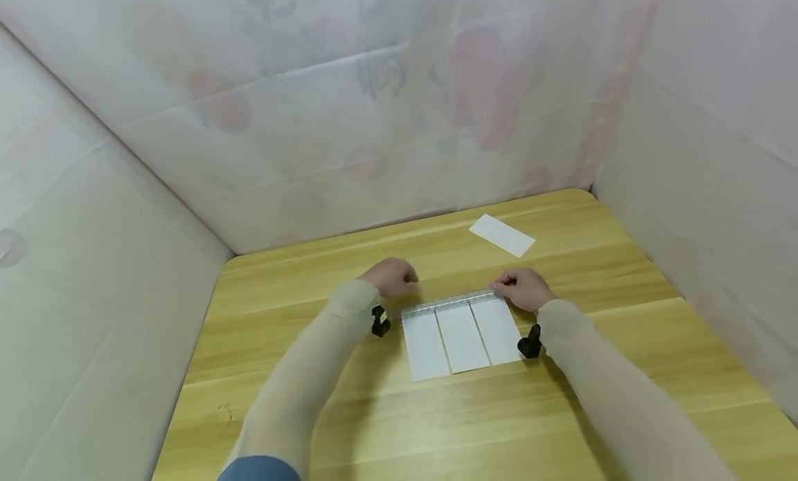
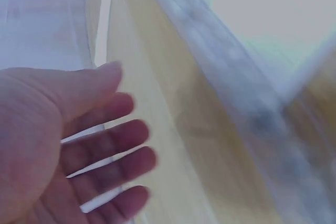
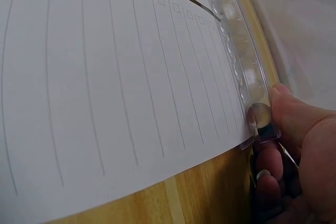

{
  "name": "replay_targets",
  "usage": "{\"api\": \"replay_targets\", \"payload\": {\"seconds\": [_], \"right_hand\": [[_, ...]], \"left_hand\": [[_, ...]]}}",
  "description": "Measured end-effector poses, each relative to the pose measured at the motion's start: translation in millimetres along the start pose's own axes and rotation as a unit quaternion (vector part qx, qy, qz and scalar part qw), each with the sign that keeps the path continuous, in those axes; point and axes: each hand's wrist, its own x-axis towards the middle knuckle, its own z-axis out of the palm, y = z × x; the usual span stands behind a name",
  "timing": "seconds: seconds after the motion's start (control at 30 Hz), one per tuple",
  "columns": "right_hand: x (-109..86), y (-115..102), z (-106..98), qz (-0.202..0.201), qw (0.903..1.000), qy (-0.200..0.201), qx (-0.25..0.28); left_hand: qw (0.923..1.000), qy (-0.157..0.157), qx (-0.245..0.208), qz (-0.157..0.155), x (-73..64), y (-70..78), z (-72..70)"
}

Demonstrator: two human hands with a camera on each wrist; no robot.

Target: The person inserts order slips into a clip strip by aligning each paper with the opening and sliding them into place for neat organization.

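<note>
Three narrow white lined sheets (image 1: 461, 335) lie side by side on the wooden table, their far ends along a clear plastic binding strip (image 1: 445, 305). Small printed boxes run along one side of the nearest sheet (image 3: 126, 77) in the right wrist view. My right hand (image 1: 526, 288) pinches the strip's right end between thumb and fingers. Just beyond the strip's left end is my left hand (image 1: 394, 278), its fingers loosely bent and apart from the strip. Nothing sits between the thumb and fingers of the left hand (image 2: 89, 145) in its wrist view.
A loose white sheet (image 1: 502, 235) lies at the back right of the wooden table (image 1: 268, 391). Pale printed fabric walls (image 1: 349, 120) enclose the table at the back and both sides. Black wrist cameras (image 1: 530, 342) sit close to the papers.
</note>
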Motion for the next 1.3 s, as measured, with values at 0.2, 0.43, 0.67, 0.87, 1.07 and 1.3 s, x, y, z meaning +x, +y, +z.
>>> {"api": "replay_targets", "payload": {"seconds": [0.2,0.43,0.67,0.87,1.07,1.3], "right_hand": [[-0.6,-5.6,3.1,0.0,1.0,-0.005,0.008],[4.6,-3.3,7.1,0.008,0.9999,-0.008,0.011],[-4.3,-0.9,1.9,-0.006,0.9999,-0.007,0.008],[-28.4,14.7,-9.8,0.004,0.9998,0.017,0.012],[-42.0,23.9,-13.1,0.015,0.9992,0.027,0.027],[-43.8,24.5,-13.0,0.013,0.9991,0.035,0.02]], "left_hand": [[0.9967,0.056,0.054,0.025,43.3,38.2,0.9],[0.9872,0.08,0.138,0.012,80.6,84.2,18.0],[0.9715,0.049,0.232,0.014,110.2,123.8,33.1],[0.9737,0.017,0.227,0.01,136.0,160.2,51.1],[0.9702,0.001,0.242,0.014,143.4,172.4,59.4],[0.9707,-0.003,0.239,0.025,142.5,170.2,59.7]]}}
